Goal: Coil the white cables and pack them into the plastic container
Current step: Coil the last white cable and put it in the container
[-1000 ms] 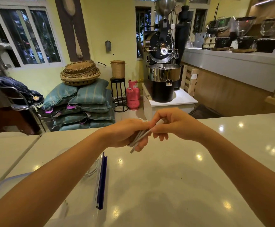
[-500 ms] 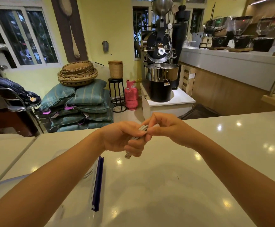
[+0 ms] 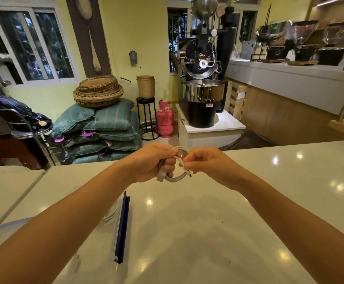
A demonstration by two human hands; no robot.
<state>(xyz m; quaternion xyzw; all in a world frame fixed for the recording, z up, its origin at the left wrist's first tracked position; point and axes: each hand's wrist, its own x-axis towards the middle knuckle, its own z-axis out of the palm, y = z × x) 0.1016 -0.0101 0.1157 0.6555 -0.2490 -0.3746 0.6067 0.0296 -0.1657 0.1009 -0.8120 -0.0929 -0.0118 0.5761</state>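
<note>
As left hand (image 3: pixel 150 162), seemingly fisted, grips cable (image 3: pixel 177 178)

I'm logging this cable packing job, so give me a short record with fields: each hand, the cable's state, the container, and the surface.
left: left hand grips the looped thin white charging cable
right: right hand pinches that cable near its small connector end
cable state: coiled in loops, held above the counter, not yet packed
container: clear plastic container with a dark blue clip, partly hidden by the left forearm; a second white cable seems to lie inside
surface: glossy white countertop
</note>
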